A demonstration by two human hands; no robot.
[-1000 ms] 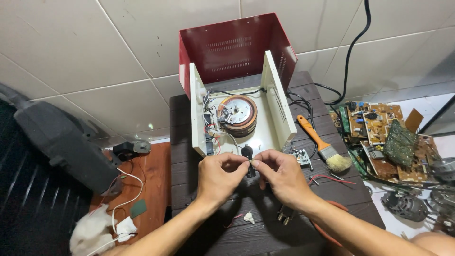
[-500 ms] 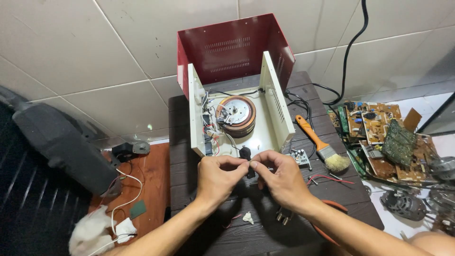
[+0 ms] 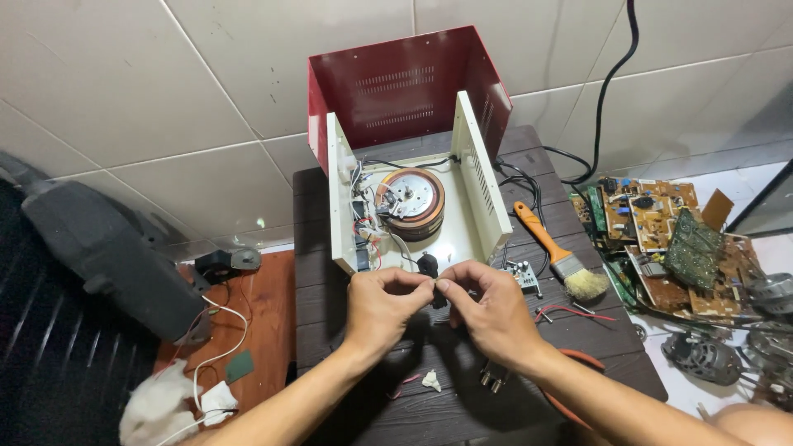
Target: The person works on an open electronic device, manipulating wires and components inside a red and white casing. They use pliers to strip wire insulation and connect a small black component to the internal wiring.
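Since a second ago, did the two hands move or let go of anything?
Hardly. The left hand and right hand stay pinched together, fingertips meeting on something small and dark in front of the open cream metal box with the copper coil; nothing was let go. The orange-handled brush and red metal cover kept their places.

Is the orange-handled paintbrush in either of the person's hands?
No: the paintbrush lies on the dark table, right of the cream chassis, while the left hand and right hand pinch something small together.

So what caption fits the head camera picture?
Left hand and right hand pinch a small black part before an opened cream case.
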